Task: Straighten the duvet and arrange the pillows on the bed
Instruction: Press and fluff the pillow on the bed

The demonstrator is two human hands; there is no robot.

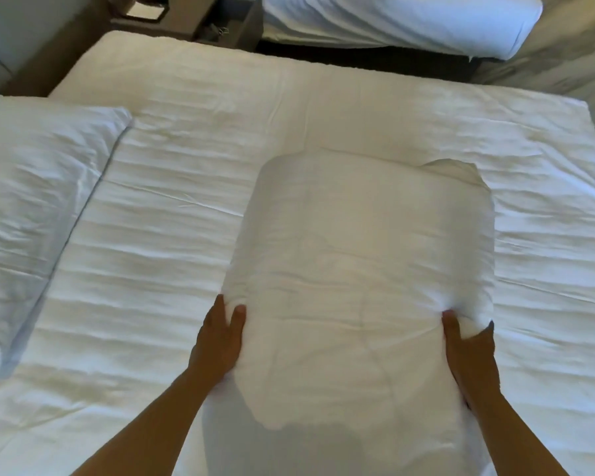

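A plump white pillow [364, 255] is held out over the middle of the bed, lengthwise away from me. My left hand [220, 338] grips its left side, thumb on top. Gripping the right side is my right hand [468, 352], fingers pressed into the fabric. The white duvet [172, 235] covers the bed beneath, wrinkled in long creases. A second white pillow [38, 207] lies flat at the left end of the bed.
A second bed [399, 18] with white bedding stands beyond a dark gap. A dark nightstand [217, 25] sits between the beds at the top. Pale floor [564, 53] shows at the upper right.
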